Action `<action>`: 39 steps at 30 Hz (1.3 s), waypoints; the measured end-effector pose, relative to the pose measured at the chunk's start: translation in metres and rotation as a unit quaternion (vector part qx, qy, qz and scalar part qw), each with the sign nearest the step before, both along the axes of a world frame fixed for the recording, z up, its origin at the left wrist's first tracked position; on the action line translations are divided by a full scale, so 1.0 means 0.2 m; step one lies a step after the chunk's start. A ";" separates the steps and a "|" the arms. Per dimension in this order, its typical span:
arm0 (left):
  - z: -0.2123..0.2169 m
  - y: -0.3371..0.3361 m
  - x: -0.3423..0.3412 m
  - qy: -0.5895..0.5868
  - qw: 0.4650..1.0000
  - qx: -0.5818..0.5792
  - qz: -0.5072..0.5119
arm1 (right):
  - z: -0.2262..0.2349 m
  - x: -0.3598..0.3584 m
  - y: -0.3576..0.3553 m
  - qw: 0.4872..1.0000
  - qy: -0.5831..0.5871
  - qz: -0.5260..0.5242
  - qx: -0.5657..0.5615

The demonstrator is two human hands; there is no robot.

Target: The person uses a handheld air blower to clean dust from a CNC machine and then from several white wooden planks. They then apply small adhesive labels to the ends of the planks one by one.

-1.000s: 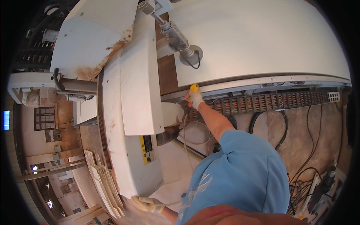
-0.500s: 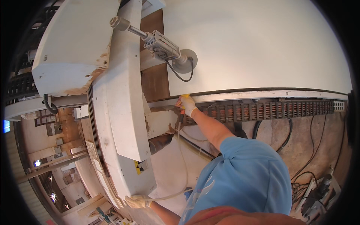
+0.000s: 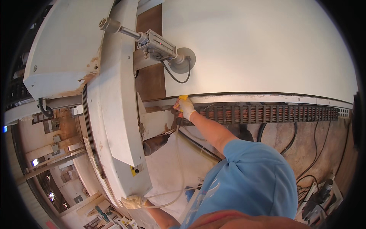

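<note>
My right hand (image 3: 186, 107), in a pale glove, is closed around a yellow and orange air blow gun (image 3: 183, 97) at the near edge of a large white panel (image 3: 259, 49). From the gun's lower end a thin clear hose (image 3: 179, 152) hangs down and curves left. My left hand (image 3: 133, 202), also gloved, is low at the left beside the lower end of the white machine gantry (image 3: 122, 114). The hose bends round at this hand, and its fingers seem curled on it, though they are partly hidden.
A grey cylinder with a round suction cup (image 3: 182, 60) stands over the panel's left end. Along the near edge runs a metal rail (image 3: 267, 98) with a cable chain (image 3: 263, 113) below it. Black cables (image 3: 316, 149) hang at the right. Tools and equipment (image 3: 322, 194) lie lower right.
The whole view has shifted slightly, so the gantry and panel sit further left. My right hand stays with the blow gun at the panel edge. More of the hose loop shows by my left hand.
</note>
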State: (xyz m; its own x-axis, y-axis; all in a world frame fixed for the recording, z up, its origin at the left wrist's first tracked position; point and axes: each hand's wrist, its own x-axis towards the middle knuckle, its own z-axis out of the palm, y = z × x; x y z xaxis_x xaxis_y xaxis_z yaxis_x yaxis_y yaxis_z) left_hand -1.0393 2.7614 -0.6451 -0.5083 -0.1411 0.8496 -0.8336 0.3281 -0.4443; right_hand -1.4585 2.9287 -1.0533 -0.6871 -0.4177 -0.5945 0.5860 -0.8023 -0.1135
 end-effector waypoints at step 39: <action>-0.06 0.02 0.09 -0.034 0.998 0.007 0.054 | 0.35 -0.76 -0.11 0.892 0.110 0.168 0.405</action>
